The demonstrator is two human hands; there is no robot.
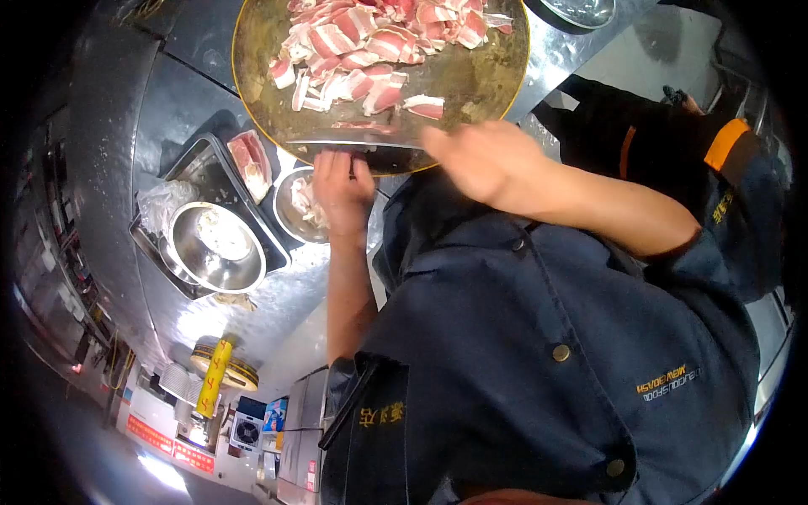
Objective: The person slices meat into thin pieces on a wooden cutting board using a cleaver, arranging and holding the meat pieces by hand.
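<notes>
My right hand point(480, 160), blurred by motion, is closed around the handle end of a knife. The knife's blade point(370, 143) lies across the near part of a round cutting board point(480, 84). My left hand point(342, 189) is at the board's near edge, fingers curled down close to the blade. A pale sliver of pork belly point(362, 149) shows beside its fingers; the rest is hidden by the hand and blade. Just beyond the blade lies a thin reddish slice point(364, 126). A heap of sliced pork belly point(362, 50) covers the far half of the board.
Left of the board, a block of pork belly point(250, 166) rests by a black tray point(282, 252) holding a steel bowl point(240, 273) and a plastic bag point(166, 202). A smaller bowl of pale pieces point(303, 198) stands beside my left hand. Another person's dark sleeve point(741, 194) is at right.
</notes>
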